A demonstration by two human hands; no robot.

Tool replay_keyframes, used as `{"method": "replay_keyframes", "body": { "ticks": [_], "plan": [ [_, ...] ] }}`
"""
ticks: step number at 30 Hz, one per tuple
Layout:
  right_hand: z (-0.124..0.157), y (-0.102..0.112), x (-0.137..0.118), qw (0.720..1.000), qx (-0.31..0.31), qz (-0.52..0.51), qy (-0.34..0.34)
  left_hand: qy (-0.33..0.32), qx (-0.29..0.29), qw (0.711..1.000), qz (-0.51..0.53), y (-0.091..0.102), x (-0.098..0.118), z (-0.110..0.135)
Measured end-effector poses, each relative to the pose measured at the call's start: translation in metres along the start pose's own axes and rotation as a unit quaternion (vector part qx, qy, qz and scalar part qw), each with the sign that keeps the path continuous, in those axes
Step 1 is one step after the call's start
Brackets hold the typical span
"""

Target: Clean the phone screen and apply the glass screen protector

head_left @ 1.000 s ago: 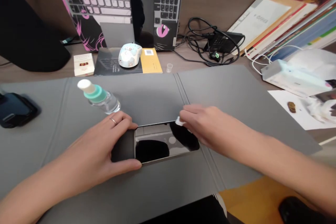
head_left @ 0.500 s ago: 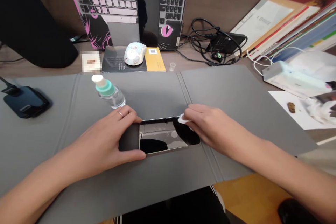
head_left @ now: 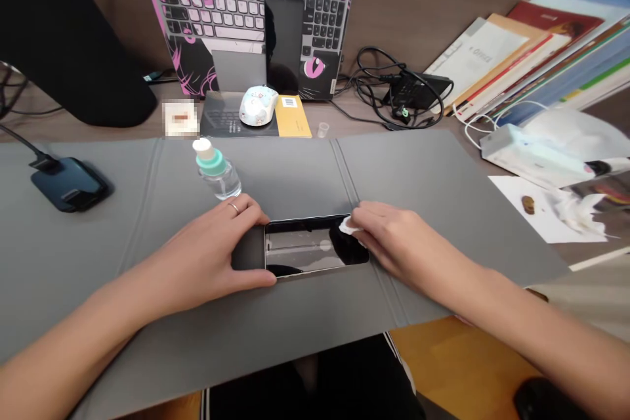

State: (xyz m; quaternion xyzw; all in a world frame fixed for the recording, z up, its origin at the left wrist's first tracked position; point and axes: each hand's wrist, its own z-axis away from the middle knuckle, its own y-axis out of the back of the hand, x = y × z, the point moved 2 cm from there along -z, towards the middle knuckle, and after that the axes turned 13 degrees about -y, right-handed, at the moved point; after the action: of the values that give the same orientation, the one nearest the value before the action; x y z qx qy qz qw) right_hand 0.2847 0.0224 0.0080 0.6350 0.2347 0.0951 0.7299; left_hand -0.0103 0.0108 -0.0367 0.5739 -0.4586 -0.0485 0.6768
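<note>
A smartphone point(head_left: 305, 247) with a dark, glossy screen lies face up on the grey desk mat. Its left end is gripped by my left hand point(head_left: 221, 243), thumb on the near edge and fingers on the far edge. Bunched in the closed fingers of my right hand point(head_left: 401, 233) is a white tissue point(head_left: 348, 227), pressed against the upper right part of the screen. Light smudges or reflections show across the glass. Just beyond my left hand stands a clear bottle point(head_left: 221, 177) with a teal collar and white cap.
A laptop point(head_left: 236, 20) leans at the back with a dark phone-like slab point(head_left: 284, 39) before it. A patterned mouse point(head_left: 258, 105), a black power adapter point(head_left: 418, 92) and a tissue pack point(head_left: 531, 154) lie behind. A dark blue device point(head_left: 71, 184) sits left; books point(head_left: 522, 56) stand right.
The camera view has shifted slightly, so the surroundings sit a little differently in the picture. Both hands keep their holds, and the tissue stays near the phone's upper right corner.
</note>
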Motion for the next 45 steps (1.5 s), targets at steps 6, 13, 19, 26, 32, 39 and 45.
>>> {"method": "replay_keyframes", "body": {
  "ticks": [6,13,19,26,32,39,45],
  "plan": [
    [-0.008,0.003,-0.004,1.0,-0.014,-0.004,0.012,0.008,-0.009,1.0,0.004,0.004,0.002,-0.003],
    [-0.013,0.008,-0.007,1.0,-0.022,-0.009,0.016,-0.003,-0.01,1.0,0.01,0.007,0.004,-0.005],
    [-0.023,-0.003,-0.012,0.999,0.025,0.004,-0.02,-0.007,-0.012,1.0,0.012,0.009,0.004,-0.006],
    [0.027,0.017,0.002,0.983,0.153,0.001,-0.098,-0.006,0.004,1.0,0.009,0.009,0.004,-0.004],
    [0.058,0.008,-0.005,0.982,0.152,-0.006,-0.111,-0.003,-0.007,1.0,0.0,0.006,0.004,-0.003],
    [0.018,-0.003,-0.003,0.994,0.069,-0.02,-0.085,-0.012,0.011,1.0,-0.011,0.004,0.003,-0.001],
    [-0.007,-0.009,0.007,0.992,0.073,-0.068,-0.079,-0.04,0.024,0.998,-0.038,-0.007,0.005,0.005]
  ]
}}
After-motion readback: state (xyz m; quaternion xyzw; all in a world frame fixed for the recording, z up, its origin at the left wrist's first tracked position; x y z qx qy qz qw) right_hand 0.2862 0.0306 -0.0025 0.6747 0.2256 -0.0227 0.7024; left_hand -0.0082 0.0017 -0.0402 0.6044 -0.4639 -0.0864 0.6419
